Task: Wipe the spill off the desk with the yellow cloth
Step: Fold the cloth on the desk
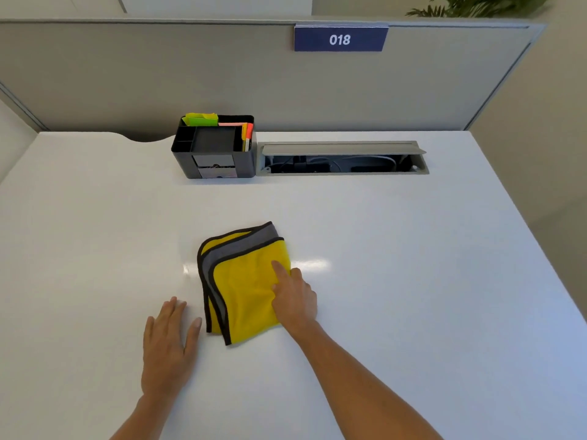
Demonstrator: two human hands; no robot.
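Observation:
A folded yellow cloth [243, 281] with grey inner faces and black trim lies flat in the middle of the white desk [397, 249]. My right hand [293, 296] rests on the cloth's right edge, forefinger stretched out on the fabric, the other fingers curled at the edge. My left hand [168, 341] lies flat and open on the bare desk just left of the cloth, not touching it. No spill is plainly visible; only bright reflections show on the desk beside the cloth.
A black desk organiser [216, 150] with coloured sticky notes stands at the back. Right of it is an open grey cable tray [343, 158] set in the desk. A grey partition [158, 74] with a blue "018" sign [340, 38] closes the back.

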